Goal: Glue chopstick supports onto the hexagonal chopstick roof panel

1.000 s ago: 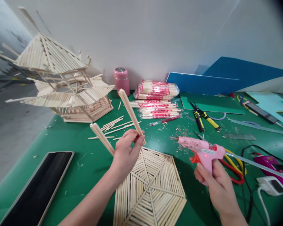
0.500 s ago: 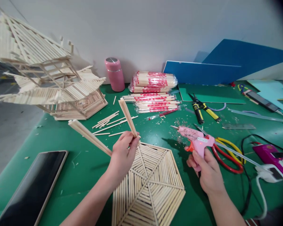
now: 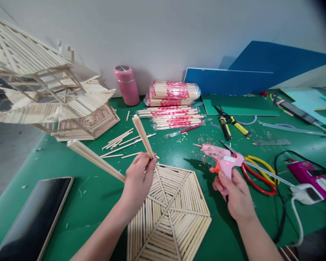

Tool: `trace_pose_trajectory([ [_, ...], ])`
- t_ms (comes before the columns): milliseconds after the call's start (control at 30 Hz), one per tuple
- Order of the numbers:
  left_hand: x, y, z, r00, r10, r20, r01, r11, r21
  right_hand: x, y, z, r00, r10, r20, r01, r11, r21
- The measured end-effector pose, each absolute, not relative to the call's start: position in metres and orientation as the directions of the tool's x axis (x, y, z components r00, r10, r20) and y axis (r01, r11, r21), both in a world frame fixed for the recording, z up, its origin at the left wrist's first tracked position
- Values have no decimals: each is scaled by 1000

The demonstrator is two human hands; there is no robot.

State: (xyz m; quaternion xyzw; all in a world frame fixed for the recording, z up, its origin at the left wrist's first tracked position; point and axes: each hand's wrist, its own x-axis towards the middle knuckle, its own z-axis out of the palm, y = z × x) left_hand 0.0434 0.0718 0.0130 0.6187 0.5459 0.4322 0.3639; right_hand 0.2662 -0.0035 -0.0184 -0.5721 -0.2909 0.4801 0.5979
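My left hand (image 3: 139,175) pinches the lower end of a bundle of chopsticks (image 3: 142,136) standing at a corner of the hexagonal chopstick panel (image 3: 179,217). A second bundle of chopsticks (image 3: 95,159) slants up to the left from behind that hand; its lower end is hidden. My right hand (image 3: 236,192) is wrapped round the handle of a pink hot glue gun (image 3: 222,159), held above the table right of the panel. Its nozzle points left, and a clear glue stick (image 3: 266,175) sticks out of the back.
A chopstick pagoda model (image 3: 78,105) stands at the left. Behind are a pink flask (image 3: 126,85), wrapped chopsticks (image 3: 174,92) and loose sticks (image 3: 119,139). A phone (image 3: 35,217) lies front left. Yellow-black wire strippers (image 3: 229,123), red-yellow pliers (image 3: 260,181) and a power strip (image 3: 309,194) with cables are right.
The whole view has shifted slightly, so things sit a little further left. Both hands keep their grips, on the chopstick bundle and the glue gun.
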Motion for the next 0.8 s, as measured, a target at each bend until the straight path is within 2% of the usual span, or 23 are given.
trace_pose_trajectory([
  [133,44,72,13,36,990,135,351,-139,926,266,-3,-19,372,908,-194,-224,-115,-968],
  [567,48,73,11,131,963,237,508,-270,818,270,-3,-18,364,912,-190,-212,-118,-970],
  [733,47,72,6,175,942,286,553,-335,763,284,0,-17,417,869,-267,-130,-234,-964],
  [800,47,72,3,186,932,310,572,-359,737,291,3,-16,442,850,-288,-48,-298,-953],
])
